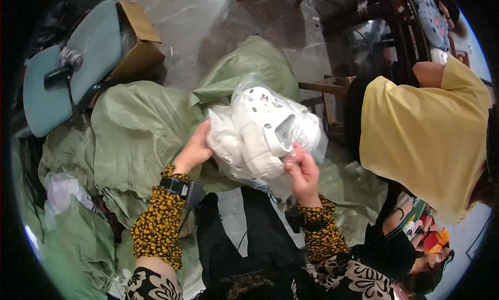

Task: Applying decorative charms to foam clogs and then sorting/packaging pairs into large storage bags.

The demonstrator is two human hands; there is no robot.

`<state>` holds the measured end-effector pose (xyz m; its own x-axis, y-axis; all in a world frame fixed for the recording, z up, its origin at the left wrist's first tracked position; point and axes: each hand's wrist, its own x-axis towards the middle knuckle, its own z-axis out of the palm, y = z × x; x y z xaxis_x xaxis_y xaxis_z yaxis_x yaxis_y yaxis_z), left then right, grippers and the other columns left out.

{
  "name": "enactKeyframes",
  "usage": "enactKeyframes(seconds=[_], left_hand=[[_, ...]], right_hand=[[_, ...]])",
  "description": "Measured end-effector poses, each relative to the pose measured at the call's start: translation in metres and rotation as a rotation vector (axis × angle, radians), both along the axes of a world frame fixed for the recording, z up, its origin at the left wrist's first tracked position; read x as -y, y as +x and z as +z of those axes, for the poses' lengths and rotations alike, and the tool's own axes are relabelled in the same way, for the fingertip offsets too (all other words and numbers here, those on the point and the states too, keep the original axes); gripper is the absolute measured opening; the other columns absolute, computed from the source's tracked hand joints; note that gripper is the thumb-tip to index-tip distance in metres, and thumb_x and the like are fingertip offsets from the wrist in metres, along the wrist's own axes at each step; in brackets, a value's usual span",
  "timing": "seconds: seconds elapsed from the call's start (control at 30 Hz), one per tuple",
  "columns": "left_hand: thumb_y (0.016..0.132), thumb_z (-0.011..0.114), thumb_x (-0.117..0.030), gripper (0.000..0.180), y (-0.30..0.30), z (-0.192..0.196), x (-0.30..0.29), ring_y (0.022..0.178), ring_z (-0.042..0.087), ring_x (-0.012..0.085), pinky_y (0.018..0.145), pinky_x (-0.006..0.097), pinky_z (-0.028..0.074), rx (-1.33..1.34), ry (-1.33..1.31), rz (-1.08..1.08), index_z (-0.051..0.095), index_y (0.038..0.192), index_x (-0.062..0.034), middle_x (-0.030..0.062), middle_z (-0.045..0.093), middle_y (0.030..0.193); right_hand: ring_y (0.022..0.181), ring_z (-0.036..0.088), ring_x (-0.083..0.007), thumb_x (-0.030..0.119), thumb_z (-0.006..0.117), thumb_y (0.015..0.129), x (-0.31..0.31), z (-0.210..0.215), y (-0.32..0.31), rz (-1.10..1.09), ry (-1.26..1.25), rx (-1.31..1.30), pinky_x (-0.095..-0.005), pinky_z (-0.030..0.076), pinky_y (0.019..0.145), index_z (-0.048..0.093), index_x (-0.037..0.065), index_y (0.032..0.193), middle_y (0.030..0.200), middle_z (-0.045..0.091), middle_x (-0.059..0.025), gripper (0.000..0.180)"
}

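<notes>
Both my hands hold a bulky clear plastic bag [228,144] above my lap. Through the film a white clog [260,105] with holes and small printed marks shows on top. Other white shapes are packed around it, but the film hides what they are. My left hand [196,145] is closed on the bag's left side, its fingertips partly hidden behind the plastic. On the right, my right hand [303,174] pinches the film beside the clog's strap. Behind the bag bulges a green woven sack [254,58].
Large green sacks [140,128] lie to the left, with a blue-grey chair [93,45] and a cardboard box [138,45] beyond. A person in a yellow top [426,139] sits close on the right, another person [400,253] lower right. A wooden stool [327,100] stands behind.
</notes>
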<state>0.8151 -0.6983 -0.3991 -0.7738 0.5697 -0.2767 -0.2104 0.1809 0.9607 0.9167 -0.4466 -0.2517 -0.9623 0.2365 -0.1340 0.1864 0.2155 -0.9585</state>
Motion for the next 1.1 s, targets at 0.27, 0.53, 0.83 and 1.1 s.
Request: enactKeyframes(seconds=[0.27,0.53,0.83,1.1], left_hand=[[0.085,0.055,-0.006,0.055,-0.024,0.069,-0.017,0.092,0.057,0.0089,0.070,0.024,0.049,0.541,-0.137,0.287,0.037,0.137,-0.0060,0.0036,0.055,0.123],[0.089,0.051,-0.009,0.041,-0.026,0.041,-0.005,0.093,0.058,0.0115,0.076,0.024,0.048,0.035,-0.405,0.372,0.045,0.128,0.0006,0.0070,0.059,0.115],[0.087,0.050,-0.008,0.020,-0.103,0.014,-0.035,0.085,0.060,0.0145,0.076,0.027,0.047,0.072,-0.477,0.160,0.062,0.098,0.0041,0.0094,0.066,0.088],[0.082,0.060,-0.019,0.023,-0.141,0.048,-0.153,0.081,0.064,0.0343,0.070,0.039,0.051,-0.366,-0.570,-0.523,0.064,0.091,0.0019,0.0220,0.064,0.084]], right_hand=[[0.093,0.054,-0.0230,0.005,0.059,0.084,0.016,-0.027,0.029,-0.065,0.081,-0.003,-0.0444,0.028,0.105,0.054,0.005,0.085,0.087,0.057,-0.0048,0.005],[0.083,0.053,-0.0250,0.001,0.058,0.080,0.004,-0.008,0.029,-0.109,0.145,-0.037,-0.0437,0.034,0.097,0.054,0.004,0.084,0.081,0.056,-0.0058,0.007],[0.079,0.055,-0.0262,-0.001,0.059,0.076,-0.006,-0.002,0.071,-0.033,0.104,0.051,-0.0485,0.034,0.094,0.053,0.007,0.082,0.081,0.055,-0.0065,0.011],[0.085,0.057,-0.0299,0.003,0.058,0.076,-0.003,0.022,0.091,-0.035,0.103,0.106,-0.0518,0.033,0.094,0.055,0.008,0.079,0.086,0.059,-0.0086,0.006]])
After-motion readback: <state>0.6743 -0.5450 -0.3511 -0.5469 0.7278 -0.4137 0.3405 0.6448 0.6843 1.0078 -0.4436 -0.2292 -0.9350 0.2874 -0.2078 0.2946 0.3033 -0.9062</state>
